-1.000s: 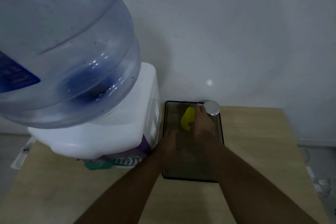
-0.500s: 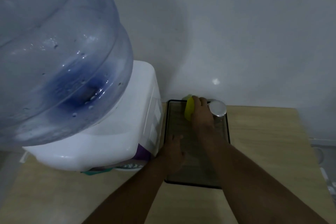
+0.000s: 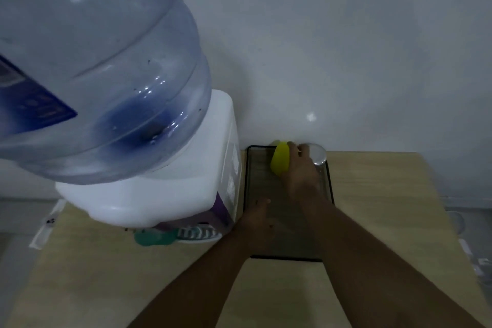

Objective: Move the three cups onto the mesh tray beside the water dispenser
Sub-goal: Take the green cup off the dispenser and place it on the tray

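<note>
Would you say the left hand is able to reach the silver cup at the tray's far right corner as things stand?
Probably not directly: the right hand, holding the yellow cup, lies between the left hand and the silver cup.

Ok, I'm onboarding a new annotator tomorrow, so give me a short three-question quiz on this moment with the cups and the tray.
1. True or false: the right hand is on the yellow cup at the far end of the mesh tray.
2. Which sits just right of the yellow cup? A) a green cup B) a clear cup C) a spoon
3. Fill in: the left hand rests at the tray's near-left edge, beside the ______.

Key
1. True.
2. B, the clear cup at the tray's far right corner.
3. Water dispenser.
</note>
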